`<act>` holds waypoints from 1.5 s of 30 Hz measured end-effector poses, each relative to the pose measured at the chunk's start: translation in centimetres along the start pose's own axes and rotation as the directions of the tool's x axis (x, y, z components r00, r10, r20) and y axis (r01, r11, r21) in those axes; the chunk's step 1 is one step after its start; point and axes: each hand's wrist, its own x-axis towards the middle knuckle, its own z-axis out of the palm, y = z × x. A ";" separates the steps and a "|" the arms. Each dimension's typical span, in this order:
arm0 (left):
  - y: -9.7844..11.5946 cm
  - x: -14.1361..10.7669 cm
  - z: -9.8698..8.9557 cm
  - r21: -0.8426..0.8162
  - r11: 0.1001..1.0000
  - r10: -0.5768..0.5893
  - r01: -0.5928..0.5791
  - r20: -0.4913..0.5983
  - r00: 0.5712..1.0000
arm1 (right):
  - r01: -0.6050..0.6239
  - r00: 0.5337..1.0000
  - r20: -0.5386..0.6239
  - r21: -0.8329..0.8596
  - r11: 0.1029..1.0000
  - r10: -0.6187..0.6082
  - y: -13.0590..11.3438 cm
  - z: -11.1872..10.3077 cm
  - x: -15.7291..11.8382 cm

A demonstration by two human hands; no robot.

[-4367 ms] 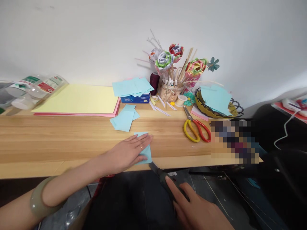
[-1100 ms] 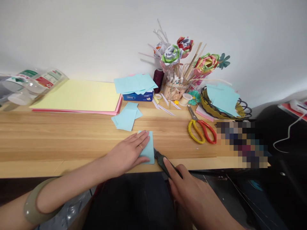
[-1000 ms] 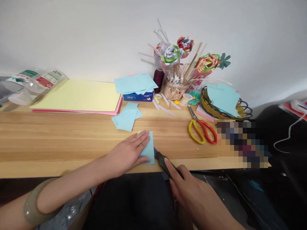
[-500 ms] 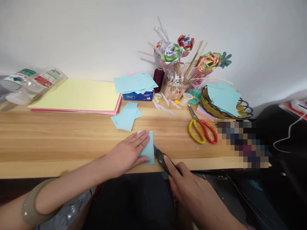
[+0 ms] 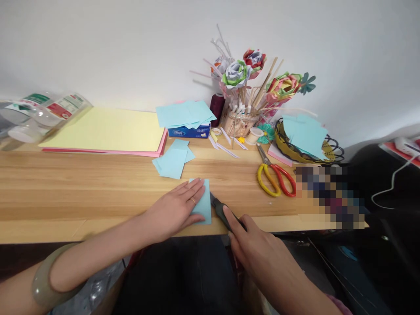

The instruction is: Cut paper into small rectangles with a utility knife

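Observation:
Near the table's front edge lies a blue paper piece (image 5: 205, 205). My left hand (image 5: 175, 208) rests flat on it, fingers stretched out, a ring on one finger. A dark-handled knife (image 5: 221, 213) is gripped in my right hand (image 5: 254, 243), its blade against the paper's right edge. Behind my left hand lie more loose blue pieces (image 5: 173, 159). Scissors (image 5: 271, 173) with one yellow and one red handle lie to the right, blades pointing back.
A yellow and pink paper stack (image 5: 108, 131) is at the back left, beside plastic bottles (image 5: 49, 109). A blue box (image 5: 188, 131) bears blue sheets. Paper flowers (image 5: 236, 74) stand in a holder (image 5: 241, 122). A woven basket (image 5: 288, 146) holds blue sheets at the back right.
The knife and my right hand have shifted slightly back and to the left along the paper's right edge. My left hand has stayed in place on the paper.

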 end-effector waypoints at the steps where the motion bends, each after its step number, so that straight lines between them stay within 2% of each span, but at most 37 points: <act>1: 0.0 0.0 0.0 0.011 1.000 0.001 -0.002 0.003 1.000 | -0.001 1.000 -0.007 0.008 1.000 0.001 0.0 -0.1 0.1; 4: 0.0 0.0 0.0 0.044 0.999 0.004 -0.004 0.008 1.000 | 0.029 0.994 -0.103 0.015 0.999 -0.027 0.3 0.2 0.3; 6: 0.0 0.0 0.1 0.046 0.999 0.005 -0.005 0.002 1.000 | 0.046 0.991 -0.124 0.014 0.999 -0.044 0.5 0.3 0.4; 15: 0.1 0.0 -0.1 0.029 1.000 0.001 -0.002 0.024 1.000 | -0.042 0.999 0.034 0.012 0.999 0.042 0.1 -1.2 0.9; 21: 0.0 0.1 -0.3 -0.006 1.000 -0.008 0.009 0.041 0.999 | -0.021 0.999 -0.026 -0.009 1.000 0.021 0.4 -1.0 1.4; 27: 0.2 0.1 -0.4 -0.027 0.999 -0.023 0.024 0.056 0.998 | -0.061 0.998 -0.015 -0.006 0.998 0.061 0.9 -1.2 2.4; 29: 0.2 0.1 -0.6 -0.055 0.998 -0.033 0.037 0.067 0.997 | -0.095 0.994 -0.053 -0.016 0.995 0.094 1.5 -1.2 3.0; 34: 0.0 0.1 -1.0 -0.138 0.987 -0.070 0.084 0.105 0.992 | -0.125 0.962 -0.248 -0.040 0.991 0.111 3.7 -0.4 5.1; 38: -0.2 0.0 -0.9 -0.186 0.977 -0.098 0.105 0.044 0.994 | -0.121 0.916 -0.390 -0.030 0.992 0.100 4.7 0.0 6.7; 41: -0.2 0.1 -0.9 -0.231 0.964 -0.135 0.132 0.001 0.991 | -0.001 0.885 -0.465 -0.031 1.000 -0.013 3.7 0.1 6.6; 43: -0.4 0.3 -1.1 -0.282 0.945 -0.181 0.169 -0.019 0.983 | 0.184 0.863 -0.471 -0.042 0.982 -0.181 2.4 0.3 5.8; 45: -1.0 0.6 -1.5 -0.318 0.925 -0.243 0.209 -0.070 0.968 | 0.413 0.794 -0.488 -0.006 0.911 -0.363 0.9 0.9 4.7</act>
